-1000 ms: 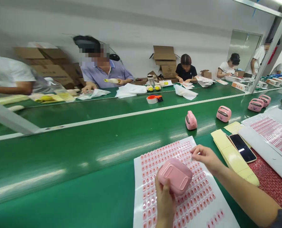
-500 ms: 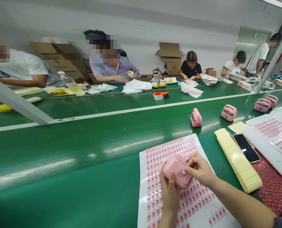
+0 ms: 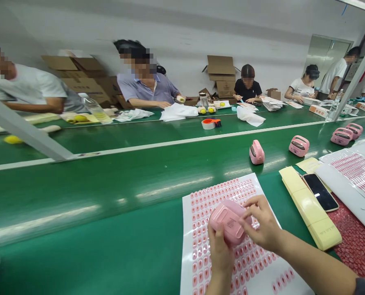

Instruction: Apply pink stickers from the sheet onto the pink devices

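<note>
My left hand (image 3: 221,258) grips a pink plastic device (image 3: 228,221) from below, holding it above a white sheet of pink-and-white stickers (image 3: 188,246). A small printed label shows on the device's upward face. My right hand (image 3: 262,223) is at the device's right end, with its fingertips pinched against the pink shell. More pink devices of the same kind stand on the green belt beyond the sheet, such as one (image 3: 256,152) nearest the sheet and another (image 3: 299,146) to its right.
To my right lie a phone (image 3: 320,191), a folded strip of yellow label backing (image 3: 309,209), red bubble wrap (image 3: 357,241) and white sticker sheets (image 3: 351,172). Several co-workers sit across a green conveyor (image 3: 109,184), with an orange tape dispenser (image 3: 210,123) and cardboard boxes (image 3: 222,76) beyond.
My right hand has moved from above the sheet onto the device's right end. The device has turned slightly in my left hand, and the whole view has shifted as my head turned.
</note>
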Demonstrator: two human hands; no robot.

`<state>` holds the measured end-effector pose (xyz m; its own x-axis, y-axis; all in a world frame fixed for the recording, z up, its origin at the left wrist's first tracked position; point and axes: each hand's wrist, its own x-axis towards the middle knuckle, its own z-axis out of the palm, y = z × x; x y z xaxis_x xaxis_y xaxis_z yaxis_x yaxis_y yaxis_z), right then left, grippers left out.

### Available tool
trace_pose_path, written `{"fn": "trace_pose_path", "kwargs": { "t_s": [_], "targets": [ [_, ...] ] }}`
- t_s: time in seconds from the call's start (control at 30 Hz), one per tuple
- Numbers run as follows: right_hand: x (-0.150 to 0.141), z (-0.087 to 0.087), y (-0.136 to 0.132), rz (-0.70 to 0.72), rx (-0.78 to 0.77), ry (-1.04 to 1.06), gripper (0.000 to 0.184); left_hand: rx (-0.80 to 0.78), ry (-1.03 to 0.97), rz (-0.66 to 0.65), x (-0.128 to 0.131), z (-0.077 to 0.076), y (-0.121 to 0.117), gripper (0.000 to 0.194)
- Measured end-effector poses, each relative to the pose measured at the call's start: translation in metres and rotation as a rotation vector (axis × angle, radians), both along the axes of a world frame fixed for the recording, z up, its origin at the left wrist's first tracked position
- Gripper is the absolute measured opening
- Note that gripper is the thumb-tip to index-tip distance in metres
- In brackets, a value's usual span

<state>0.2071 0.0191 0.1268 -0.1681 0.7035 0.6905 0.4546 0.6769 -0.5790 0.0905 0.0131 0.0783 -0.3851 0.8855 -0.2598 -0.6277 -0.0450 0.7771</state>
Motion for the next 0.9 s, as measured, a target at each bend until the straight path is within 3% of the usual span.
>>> {"fn": "trace_pose_path", "kwargs": {
  "t_s": [0.13, 0.17, 0.27, 0.33, 0.43, 0.57, 0.7, 0.77, 0.9],
  "targets": [
    [0.010, -0.008, 0.054, -0.109, -0.185, -0.041, 0.026, -0.067, -0.358, -0.095, -0.012, -0.010, 0.008, 0.039],
    [0.011, -0.014, 0.072, -0.116, -0.299, -0.125, 0.033, -0.050, -0.468, -0.155, -0.017, -0.017, 0.009, 0.038],
    [0.004, -0.036, 0.121, -0.068, -0.401, -0.231, 0.046, 0.128, -0.708, -0.343, -0.031, -0.042, 0.013, 0.036],
    [-0.004, -0.049, 0.142, -0.049, -0.428, -0.278, 0.054, 0.207, -0.779, -0.398, -0.038, -0.055, 0.015, 0.033],
    [-0.013, -0.060, 0.156, -0.045, -0.464, -0.330, 0.064, 0.236, -0.788, -0.400, -0.042, -0.061, 0.018, 0.042],
    [-0.017, -0.062, 0.155, -0.073, -0.476, -0.315, 0.069, 0.354, -0.758, -0.362, -0.045, -0.057, 0.021, 0.049],
    [-0.020, -0.054, 0.137, -0.130, -0.456, -0.179, 0.064, 0.382, -0.723, -0.346, -0.046, -0.051, 0.020, 0.042],
    [-0.025, -0.046, 0.117, -0.093, -0.507, 0.034, 0.062, 0.326, -0.699, -0.307, -0.044, -0.046, 0.018, 0.038],
    [-0.040, -0.031, 0.059, 0.154, -0.706, 0.634, 0.060, 0.243, -0.676, -0.165, -0.034, -0.031, 0.012, 0.038]
  ]
}}
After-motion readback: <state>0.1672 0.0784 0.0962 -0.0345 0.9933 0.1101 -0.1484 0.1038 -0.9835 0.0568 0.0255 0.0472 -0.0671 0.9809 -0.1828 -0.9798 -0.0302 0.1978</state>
